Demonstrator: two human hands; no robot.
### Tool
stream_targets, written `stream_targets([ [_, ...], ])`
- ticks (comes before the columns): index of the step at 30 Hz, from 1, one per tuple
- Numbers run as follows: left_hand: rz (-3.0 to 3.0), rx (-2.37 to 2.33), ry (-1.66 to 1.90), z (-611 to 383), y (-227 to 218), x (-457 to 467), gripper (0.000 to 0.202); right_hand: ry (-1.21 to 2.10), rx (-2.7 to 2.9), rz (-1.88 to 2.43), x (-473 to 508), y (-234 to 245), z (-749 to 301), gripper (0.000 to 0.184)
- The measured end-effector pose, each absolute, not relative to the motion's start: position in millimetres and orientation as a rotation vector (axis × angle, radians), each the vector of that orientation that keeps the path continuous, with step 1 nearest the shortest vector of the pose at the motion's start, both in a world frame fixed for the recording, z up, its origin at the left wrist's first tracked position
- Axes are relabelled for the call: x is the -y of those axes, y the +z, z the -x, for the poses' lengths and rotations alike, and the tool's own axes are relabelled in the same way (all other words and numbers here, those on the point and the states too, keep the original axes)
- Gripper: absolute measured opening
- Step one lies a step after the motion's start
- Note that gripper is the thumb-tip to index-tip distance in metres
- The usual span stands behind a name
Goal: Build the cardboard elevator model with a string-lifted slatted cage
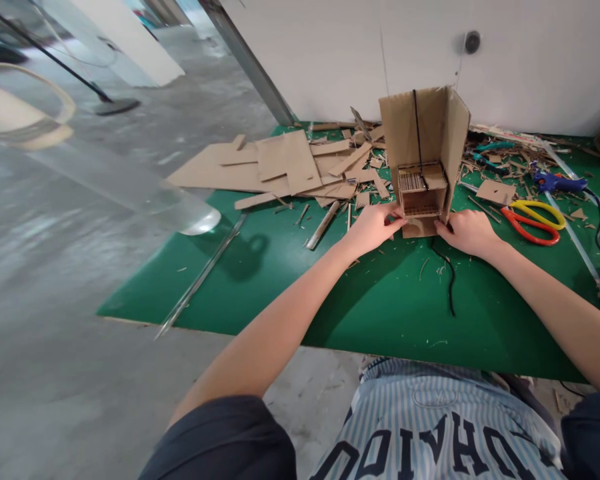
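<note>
Past the striped shirt (430, 400), both hands' (373, 230) (473, 233) fingers (396, 225) pinch a cardboard stand (435, 143), long axis vertical, facing wearer.

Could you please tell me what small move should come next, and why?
Perhaps the right hand could take up the lower black cord, which trails loose on the green tabletop, while the left hand steadies the cardboard structure; both hands are at its lower corners.

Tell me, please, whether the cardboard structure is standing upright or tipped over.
Upright: the cardboard structure stands on the green tabletop, walls rising, with the left hand and right hand at its base.
</note>
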State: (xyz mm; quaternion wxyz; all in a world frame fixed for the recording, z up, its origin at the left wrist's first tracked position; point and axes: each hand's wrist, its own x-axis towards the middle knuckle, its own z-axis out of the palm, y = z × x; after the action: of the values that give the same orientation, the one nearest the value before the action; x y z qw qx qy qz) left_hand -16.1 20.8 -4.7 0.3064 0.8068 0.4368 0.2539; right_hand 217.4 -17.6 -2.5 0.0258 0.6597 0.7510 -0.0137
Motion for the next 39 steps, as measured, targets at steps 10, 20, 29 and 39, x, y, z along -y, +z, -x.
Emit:
stream_targets([
  [10, -2.041, -1.102, 0.716, 14.5, -6.1, -19.5, 0.003, -0.022, -2.324, -2.035, 16.9, -3.2, -217.1, 0.054],
  [20, -2.183, -1.222, 0.609, 16.7, -1.7, -22.0, 0.005, -0.031, -2.335, -2.035, 16.8, -3.7, -218.0, 0.053],
  [29, -2.196, -1.204, 0.583, 17.2, -2.5, -21.4, 0.015, -0.035, -2.351, -2.037, 17.0, -4.1, -218.0, 0.053],
  [39, -2.253, -1.222, 0.582, 17.0, -2.9, -21.9, 0.012, -0.061, -2.344, -2.033, 17.5, -2.5, -217.7, 0.055],
])
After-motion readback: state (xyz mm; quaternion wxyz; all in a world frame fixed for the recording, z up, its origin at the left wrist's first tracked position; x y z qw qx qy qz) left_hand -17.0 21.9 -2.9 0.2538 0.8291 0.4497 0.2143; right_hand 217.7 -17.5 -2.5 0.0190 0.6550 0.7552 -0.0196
